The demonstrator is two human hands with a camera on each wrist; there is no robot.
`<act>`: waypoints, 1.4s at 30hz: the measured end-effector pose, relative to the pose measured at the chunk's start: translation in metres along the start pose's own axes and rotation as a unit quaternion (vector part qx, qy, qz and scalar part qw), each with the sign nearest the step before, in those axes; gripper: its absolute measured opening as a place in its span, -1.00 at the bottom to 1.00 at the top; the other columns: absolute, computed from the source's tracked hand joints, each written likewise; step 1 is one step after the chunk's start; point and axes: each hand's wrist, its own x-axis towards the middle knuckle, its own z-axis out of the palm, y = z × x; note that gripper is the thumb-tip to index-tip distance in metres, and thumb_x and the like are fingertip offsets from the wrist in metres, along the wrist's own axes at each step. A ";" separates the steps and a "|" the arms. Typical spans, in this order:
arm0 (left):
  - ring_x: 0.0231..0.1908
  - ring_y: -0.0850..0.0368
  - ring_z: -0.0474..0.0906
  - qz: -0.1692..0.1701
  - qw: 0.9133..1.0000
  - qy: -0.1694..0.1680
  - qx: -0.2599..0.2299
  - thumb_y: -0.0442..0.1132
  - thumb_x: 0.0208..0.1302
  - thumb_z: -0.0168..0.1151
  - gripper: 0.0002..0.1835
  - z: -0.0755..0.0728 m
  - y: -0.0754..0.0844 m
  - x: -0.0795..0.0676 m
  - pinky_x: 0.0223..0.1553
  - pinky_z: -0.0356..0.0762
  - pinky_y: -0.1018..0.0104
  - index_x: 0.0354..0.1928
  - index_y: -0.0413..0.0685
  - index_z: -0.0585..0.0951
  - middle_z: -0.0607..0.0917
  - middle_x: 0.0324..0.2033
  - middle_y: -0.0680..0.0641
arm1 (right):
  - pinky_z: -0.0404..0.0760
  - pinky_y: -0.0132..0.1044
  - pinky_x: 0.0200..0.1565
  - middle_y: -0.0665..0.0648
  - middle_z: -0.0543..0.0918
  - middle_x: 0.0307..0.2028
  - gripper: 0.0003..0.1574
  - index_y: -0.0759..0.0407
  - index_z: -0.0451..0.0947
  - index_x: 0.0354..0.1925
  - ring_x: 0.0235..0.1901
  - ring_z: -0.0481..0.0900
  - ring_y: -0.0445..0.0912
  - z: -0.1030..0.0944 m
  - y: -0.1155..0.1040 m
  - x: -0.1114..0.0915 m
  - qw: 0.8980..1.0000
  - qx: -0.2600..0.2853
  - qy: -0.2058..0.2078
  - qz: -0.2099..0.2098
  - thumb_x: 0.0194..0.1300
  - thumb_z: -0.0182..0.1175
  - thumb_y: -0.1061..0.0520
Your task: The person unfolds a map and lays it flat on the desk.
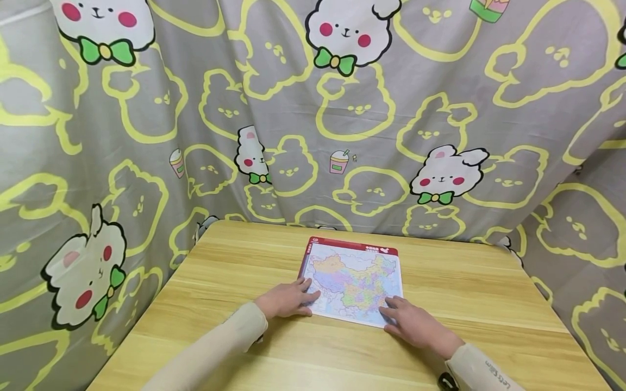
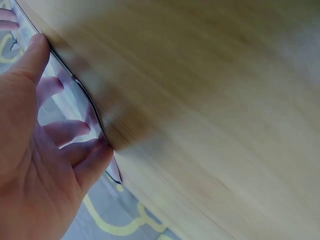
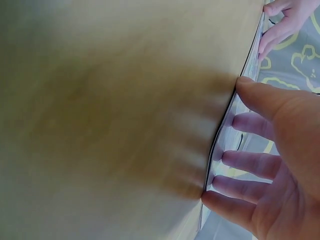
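Note:
A thin rectangular map sheet (image 1: 359, 279) with a red header strip lies on the wooden table, its coloured regions facing up. My left hand (image 1: 287, 298) rests at its left edge, fingers spread over the lower left corner. At the lower right corner is my right hand (image 1: 418, 326), with fingertips on the printed surface. In the left wrist view, the left hand (image 2: 30, 145) touches the sheet with thumb and fingertips, and the edge bends slightly. The right wrist view has the right hand (image 3: 285, 150) with its fingers spread and fairly straight against the sheet, thumb at the edge.
The wooden table (image 1: 235, 255) extends around the sheet on every side. A grey curtain (image 1: 288, 114) with yellow outlines and white cartoon animals hangs behind the table and along both sides. Light sleeves (image 1: 210, 347) cover both forearms.

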 end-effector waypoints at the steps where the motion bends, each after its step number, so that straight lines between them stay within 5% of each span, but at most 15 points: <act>1: 0.31 -0.22 0.18 0.000 1.000 -0.001 0.001 0.21 0.33 -0.05 -0.38 0.000 0.001 0.000 0.15 0.36 0.05 0.39 0.23 0.31 0.26 0.35 -0.23 | 0.43 0.16 0.03 0.43 0.46 0.12 -0.47 0.33 0.53 0.09 0.09 0.42 0.33 0.000 0.000 0.000 1.000 -0.001 0.002 0.000 0.28 0.21 0.00; 42: 0.34 -0.11 0.15 0.049 0.998 -0.007 0.042 0.28 0.31 -0.11 -0.34 -0.001 0.033 0.004 0.18 0.33 0.20 0.40 0.26 0.27 0.26 0.35 -0.18 | 0.39 0.17 0.06 0.47 0.44 0.12 -0.44 0.36 0.51 0.10 0.09 0.41 0.33 -0.002 0.033 0.005 0.999 -0.002 0.003 0.035 0.29 0.21 0.00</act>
